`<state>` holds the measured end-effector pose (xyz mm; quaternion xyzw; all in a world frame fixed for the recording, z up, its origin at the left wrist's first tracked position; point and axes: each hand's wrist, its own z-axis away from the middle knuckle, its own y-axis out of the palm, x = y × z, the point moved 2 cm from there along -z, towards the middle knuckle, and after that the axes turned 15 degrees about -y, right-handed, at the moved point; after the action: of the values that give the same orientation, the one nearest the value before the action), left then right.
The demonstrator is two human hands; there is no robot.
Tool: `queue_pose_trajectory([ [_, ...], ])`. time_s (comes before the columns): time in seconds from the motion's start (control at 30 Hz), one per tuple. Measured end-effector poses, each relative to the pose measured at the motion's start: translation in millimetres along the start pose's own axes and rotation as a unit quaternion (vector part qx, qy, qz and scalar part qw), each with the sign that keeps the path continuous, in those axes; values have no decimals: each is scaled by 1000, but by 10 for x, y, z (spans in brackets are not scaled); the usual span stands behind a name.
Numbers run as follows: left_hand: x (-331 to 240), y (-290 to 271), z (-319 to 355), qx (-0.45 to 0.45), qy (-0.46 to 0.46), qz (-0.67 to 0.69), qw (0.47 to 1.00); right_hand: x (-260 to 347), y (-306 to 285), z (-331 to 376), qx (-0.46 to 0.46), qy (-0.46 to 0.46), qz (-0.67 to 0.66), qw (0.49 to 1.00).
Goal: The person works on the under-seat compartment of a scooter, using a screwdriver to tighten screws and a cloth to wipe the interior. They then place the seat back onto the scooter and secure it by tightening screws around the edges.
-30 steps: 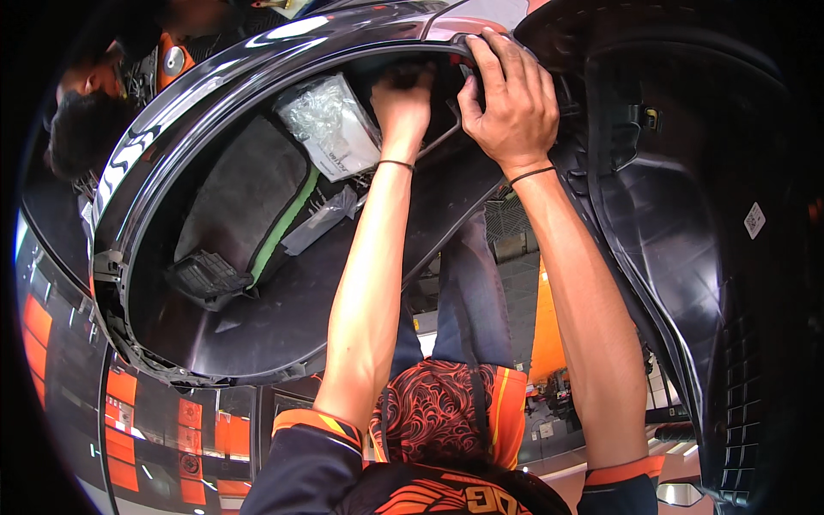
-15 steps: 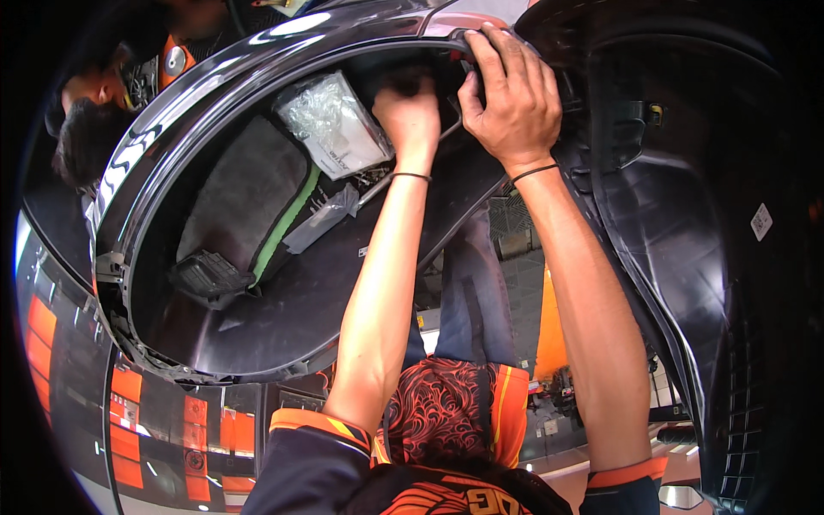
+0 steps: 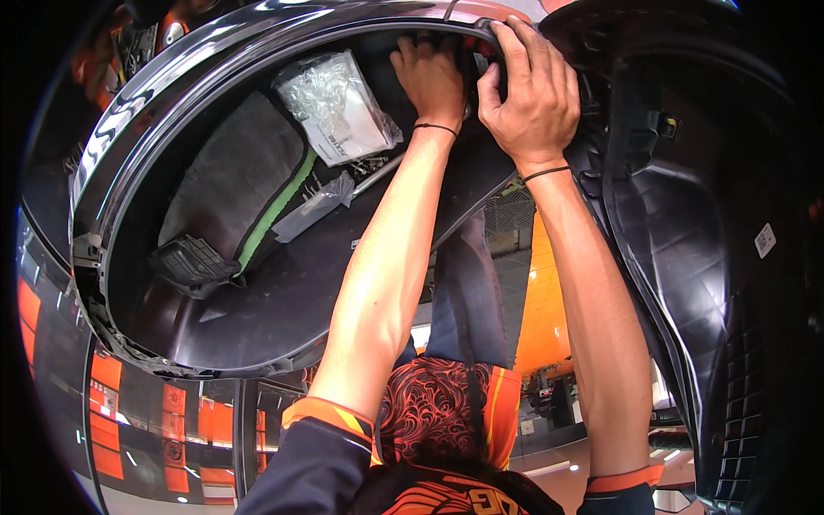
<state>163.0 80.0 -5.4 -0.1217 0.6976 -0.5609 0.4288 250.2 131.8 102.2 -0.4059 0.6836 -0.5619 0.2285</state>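
My left hand [image 3: 432,81] reaches into the far right end of a scooter's black storage compartment [image 3: 249,335]. Its fingers are spread against the dark inner wall, and the tips are partly lost in shadow. At the same end, my right hand [image 3: 532,99] curls over the rim [image 3: 485,27], fingers on top and thumb on the inner side. Left of my left hand lies a white booklet in a clear plastic bag [image 3: 343,129]. A metal rod [image 3: 378,174] and a small grey pouch [image 3: 318,206] lie below the bag.
A dark grey pad with a green edge [image 3: 232,163] and a ribbed black plastic part [image 3: 193,264] fill the compartment's left side. The raised seat's black underside [image 3: 678,240] stands at the right. Orange parts [image 3: 107,373] show beyond the lower left.
My left hand has moved farther in and to the right, and its fingers show more plainly. My right hand stays on the rim. The whole view has shifted slightly.
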Motion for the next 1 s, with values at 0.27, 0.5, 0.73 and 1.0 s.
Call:
queue_pose_trajectory([
  [0.27, 83, -22, 26, 19, 13, 35, 999, -18, 24, -19, -9, 2, 3, 1000],
  [0.5, 160, -235, 31, 73, -127, 179, 973, 9, -16, -30, -4, 0, -1, 1000],
  [0.73, 199, -259, -288, 95, -79, 163, 979, 6, -20, -44, -4, 4, 2, 1000],
  [1.0, 106, -163, -330, 128, -112, 120, 978, 4, -25, -34, -3, 3, -1, 1000],
])
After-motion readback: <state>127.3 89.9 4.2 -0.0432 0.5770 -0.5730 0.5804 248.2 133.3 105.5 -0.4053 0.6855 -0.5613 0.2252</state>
